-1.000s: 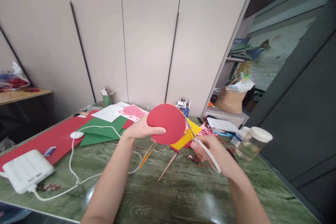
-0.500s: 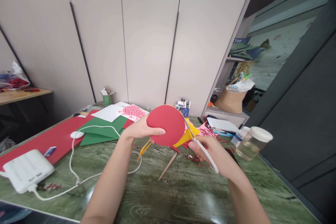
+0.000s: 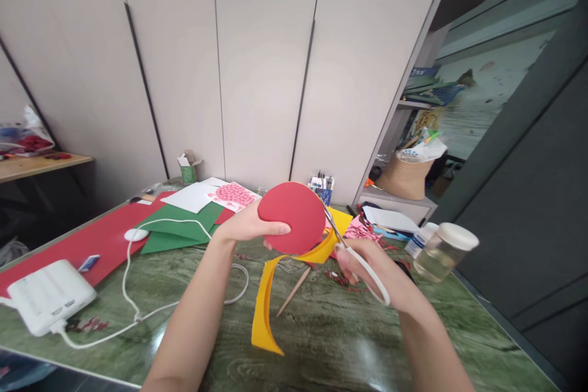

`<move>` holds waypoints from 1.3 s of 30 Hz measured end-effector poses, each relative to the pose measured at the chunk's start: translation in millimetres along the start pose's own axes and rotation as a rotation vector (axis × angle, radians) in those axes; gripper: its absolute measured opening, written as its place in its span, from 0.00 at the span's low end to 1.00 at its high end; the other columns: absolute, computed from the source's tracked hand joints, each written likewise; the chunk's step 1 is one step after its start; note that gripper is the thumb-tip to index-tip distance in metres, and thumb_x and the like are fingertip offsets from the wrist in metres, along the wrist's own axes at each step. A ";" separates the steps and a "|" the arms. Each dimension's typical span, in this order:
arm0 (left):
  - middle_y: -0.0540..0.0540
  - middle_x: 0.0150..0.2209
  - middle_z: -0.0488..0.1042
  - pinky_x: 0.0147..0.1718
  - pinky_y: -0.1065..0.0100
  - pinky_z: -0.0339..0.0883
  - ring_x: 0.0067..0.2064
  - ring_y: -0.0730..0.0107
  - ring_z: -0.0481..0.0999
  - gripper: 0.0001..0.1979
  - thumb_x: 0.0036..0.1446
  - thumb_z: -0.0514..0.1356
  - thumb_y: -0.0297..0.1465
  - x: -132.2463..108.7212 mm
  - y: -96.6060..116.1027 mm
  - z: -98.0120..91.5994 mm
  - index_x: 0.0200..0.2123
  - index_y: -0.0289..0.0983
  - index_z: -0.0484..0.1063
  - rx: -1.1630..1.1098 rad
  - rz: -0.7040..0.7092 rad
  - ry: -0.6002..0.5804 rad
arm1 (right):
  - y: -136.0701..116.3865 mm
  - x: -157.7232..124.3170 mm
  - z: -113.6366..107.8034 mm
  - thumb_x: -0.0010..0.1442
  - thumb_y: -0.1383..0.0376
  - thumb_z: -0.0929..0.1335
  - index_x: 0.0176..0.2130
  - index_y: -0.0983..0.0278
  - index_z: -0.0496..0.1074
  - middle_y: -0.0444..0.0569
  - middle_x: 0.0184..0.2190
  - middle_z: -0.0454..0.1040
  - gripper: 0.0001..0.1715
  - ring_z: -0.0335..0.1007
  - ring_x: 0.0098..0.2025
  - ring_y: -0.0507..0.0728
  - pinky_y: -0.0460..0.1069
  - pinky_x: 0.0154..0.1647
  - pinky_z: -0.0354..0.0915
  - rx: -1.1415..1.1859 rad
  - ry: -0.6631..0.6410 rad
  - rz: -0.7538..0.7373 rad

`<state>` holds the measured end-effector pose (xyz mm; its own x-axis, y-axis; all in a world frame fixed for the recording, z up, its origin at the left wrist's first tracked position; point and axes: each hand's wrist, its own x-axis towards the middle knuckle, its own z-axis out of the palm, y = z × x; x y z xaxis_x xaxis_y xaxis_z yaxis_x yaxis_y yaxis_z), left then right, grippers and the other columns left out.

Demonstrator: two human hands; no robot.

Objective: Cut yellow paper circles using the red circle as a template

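My left hand (image 3: 248,223) grips a red paper disc (image 3: 294,215) by its left side, thumb flat on the front and fingers behind it. Yellow paper (image 3: 337,226) shows behind the disc's right edge, and a curved yellow strip (image 3: 263,309) trails from it down to the left over the table. My right hand (image 3: 362,260) is closed round the white handles of a pair of scissors (image 3: 337,233). Their blades lie along the right edge of the disc, at the yellow paper. A pale wooden stick (image 3: 293,292) rests on the table below the disc.
A white power bank (image 3: 50,297) with a white cable lies at left on red paper (image 3: 105,245). Green sheets (image 3: 177,229) and a pink-dotted card (image 3: 234,196) are behind. A lidded jar of liquid (image 3: 443,254) stands at right, near paper scraps (image 3: 361,229).
The yellow strip has swung out below the disc and hangs longer towards the table. The scissors and my right hand have shifted slightly; my left hand keeps its hold on the disc.
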<state>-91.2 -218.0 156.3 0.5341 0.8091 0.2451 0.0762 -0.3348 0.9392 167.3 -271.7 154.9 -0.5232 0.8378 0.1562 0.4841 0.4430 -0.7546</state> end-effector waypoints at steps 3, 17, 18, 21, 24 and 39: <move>0.47 0.28 0.75 0.18 0.72 0.67 0.22 0.71 0.73 0.21 0.45 0.64 0.35 0.8 -0.9 -0.2 0.44 0.37 0.68 0.000 0.000 -0.009 | -1.1 -0.5 -1.6 0.59 0.47 0.58 0.22 0.64 0.59 0.43 0.17 0.60 0.27 0.55 0.21 0.50 0.44 0.20 0.51 0.001 -0.010 -0.020; 0.44 0.33 0.77 0.16 0.73 0.68 0.25 0.66 0.76 0.23 0.43 0.65 0.33 1.4 -3.6 -0.5 0.45 0.38 0.69 -0.056 0.032 0.033 | -4.4 -4.9 -5.3 0.58 0.47 0.59 0.22 0.63 0.57 0.40 0.17 0.54 0.26 0.49 0.19 0.49 0.44 0.18 0.47 0.016 0.002 0.034; 0.44 0.32 0.77 0.17 0.72 0.68 0.25 0.66 0.76 0.23 0.43 0.65 0.34 1.6 -4.7 -1.2 0.45 0.37 0.70 -0.053 0.029 0.037 | -3.4 -7.7 -9.5 0.58 0.47 0.59 0.22 0.63 0.57 0.40 0.17 0.55 0.25 0.49 0.20 0.49 0.44 0.18 0.48 0.021 -0.011 0.033; 0.43 0.33 0.77 0.26 0.66 0.72 0.29 0.63 0.77 0.23 0.43 0.65 0.35 3.1 -8.6 -2.7 0.45 0.37 0.71 -0.040 0.030 0.063 | 1.7 -19.5 -26.8 0.56 0.48 0.62 0.22 0.64 0.59 0.42 0.19 0.58 0.24 0.52 0.21 0.50 0.45 0.20 0.51 0.039 -0.049 0.016; 0.42 0.40 0.76 0.37 0.61 0.72 0.39 0.58 0.76 0.25 0.42 0.65 0.34 6.2 -10.7 -1.2 0.46 0.38 0.70 -0.030 0.042 0.065 | 7.3 -26.6 -41.0 0.55 0.48 0.62 0.21 0.64 0.60 0.42 0.16 0.58 0.25 0.53 0.19 0.50 0.45 0.19 0.50 0.070 -0.061 -0.028; 0.45 0.50 0.71 0.46 0.61 0.65 0.48 0.61 0.71 0.27 0.46 0.64 0.35 24.9 -5.2 32.8 0.51 0.40 0.66 0.117 -0.002 -0.345 | 11.6 7.9 -16.7 0.51 0.64 0.70 0.27 0.62 0.59 0.48 0.34 0.73 0.13 0.68 0.33 0.55 0.49 0.34 0.64 0.261 0.377 -0.026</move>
<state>-50.7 -212.0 149.6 0.7848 0.6060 0.1294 0.1622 -0.4025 0.9009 180.5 -254.6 158.0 -0.2179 0.9065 0.3617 0.2556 0.4107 -0.8752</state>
